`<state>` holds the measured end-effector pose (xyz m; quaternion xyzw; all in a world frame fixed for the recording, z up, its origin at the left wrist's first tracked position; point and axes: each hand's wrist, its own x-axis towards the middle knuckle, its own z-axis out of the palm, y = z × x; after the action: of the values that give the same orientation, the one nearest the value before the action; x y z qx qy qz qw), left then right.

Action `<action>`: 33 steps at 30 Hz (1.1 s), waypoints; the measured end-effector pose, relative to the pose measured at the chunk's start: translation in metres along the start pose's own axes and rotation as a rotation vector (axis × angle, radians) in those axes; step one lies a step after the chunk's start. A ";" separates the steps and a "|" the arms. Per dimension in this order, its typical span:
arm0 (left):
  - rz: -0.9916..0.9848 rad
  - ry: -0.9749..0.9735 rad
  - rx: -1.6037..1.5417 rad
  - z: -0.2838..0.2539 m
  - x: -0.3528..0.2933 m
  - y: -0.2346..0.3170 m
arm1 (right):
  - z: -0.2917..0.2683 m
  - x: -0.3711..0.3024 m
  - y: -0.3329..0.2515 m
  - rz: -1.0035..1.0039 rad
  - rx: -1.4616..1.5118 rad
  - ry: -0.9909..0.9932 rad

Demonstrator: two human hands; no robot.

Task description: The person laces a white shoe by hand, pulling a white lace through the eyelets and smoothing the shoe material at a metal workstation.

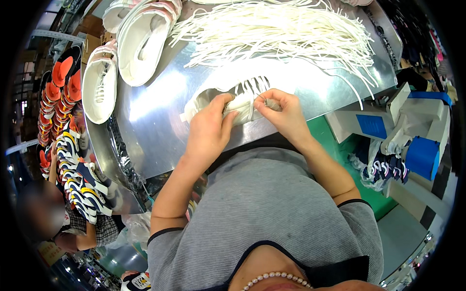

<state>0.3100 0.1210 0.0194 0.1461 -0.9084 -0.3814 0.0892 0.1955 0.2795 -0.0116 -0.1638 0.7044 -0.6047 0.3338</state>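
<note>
A white shoe (pixel 204 97) lies on its side on the metal table in front of me, with white laces (pixel 252 86) crossing its opening. My left hand (pixel 211 127) is closed on the near side of the shoe, thumb and fingers gripping its edge. At the laced part, my right hand (pixel 285 115) pinches a small thin tool with a greyish handle (pixel 273 104). Its tip is close to the laces; whether it passes through an eyelet is too small to tell.
A large pile of loose white laces (pixel 276 31) spreads over the back of the metal table (pixel 155 140). Stacked white shoes (pixel 141 53) stand at the left, beside a single laced shoe (pixel 99 89). Further left, a person (pixel 82 228) is next to racked dark shoes (pixel 77 169). Blue-and-white equipment (pixel 422 126) stands right.
</note>
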 end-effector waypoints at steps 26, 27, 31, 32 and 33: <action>-0.053 0.021 0.130 0.018 0.012 0.003 | -0.011 -0.010 0.004 -0.262 -0.117 -0.062; -0.056 0.018 0.148 0.019 0.012 0.004 | -0.013 -0.015 0.004 -0.178 -0.110 -0.091; -0.043 0.014 0.116 0.018 0.012 -0.001 | -0.015 -0.018 0.005 -0.148 -0.162 -0.114; -0.050 -0.001 0.110 0.017 0.012 -0.001 | -0.015 -0.016 0.004 -0.145 -0.185 -0.114; -0.057 -0.017 0.103 0.017 0.013 -0.001 | -0.014 -0.014 0.004 -0.141 -0.209 -0.114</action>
<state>0.2938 0.1275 0.0071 0.1731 -0.9231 -0.3376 0.0630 0.1970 0.3001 -0.0103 -0.2810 0.7299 -0.5398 0.3112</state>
